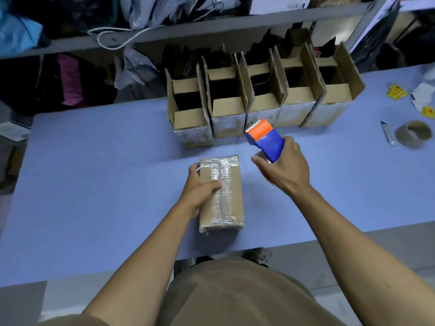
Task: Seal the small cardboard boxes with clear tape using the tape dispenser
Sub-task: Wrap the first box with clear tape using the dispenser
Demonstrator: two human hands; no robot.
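— So, starting closest in, what is lying on the desk [94,184]?

— One small cardboard box [221,194] is lying flat on the blue top, near the front edge. Clear tape [221,184] is running along its middle seam and across both ends, so its lid is already closed.

— Is anyone touching it?

— Yes. The left hand [202,187] is resting on the box's left side, thumb lying across the top near the tape and fingers wrapping round the far left corner. That grip is clasping the box.

— And the other hand?

— The right hand [284,163] is hovering just right of the box and a little farther back, above the desk. Its grip is clenching around a tape dispenser [264,140], blue in the body with an orange front. The dispenser's toothed end is pointing away from the person, toward the back.

— What is sitting beyond that?

— A row of open boxes [259,100] is standing upright side by side, five of them, flaps sticking up. Their lower walls are looking shiny with tape. The dispenser's tip is appearing just in front of the middle ones.

— Anything off to the side?

— Far right, a roll of tape [414,135] is lying flat, with a utility knife [388,135] just beside it on the left. Farther back, small yellow packets [396,91] and crumpled white paper [423,95] are lying near the desk's right edge.

— And behind everything?

— A grey shelf [211,27] is running across the back, with bags and a white cord [113,35] hanging over its edge.
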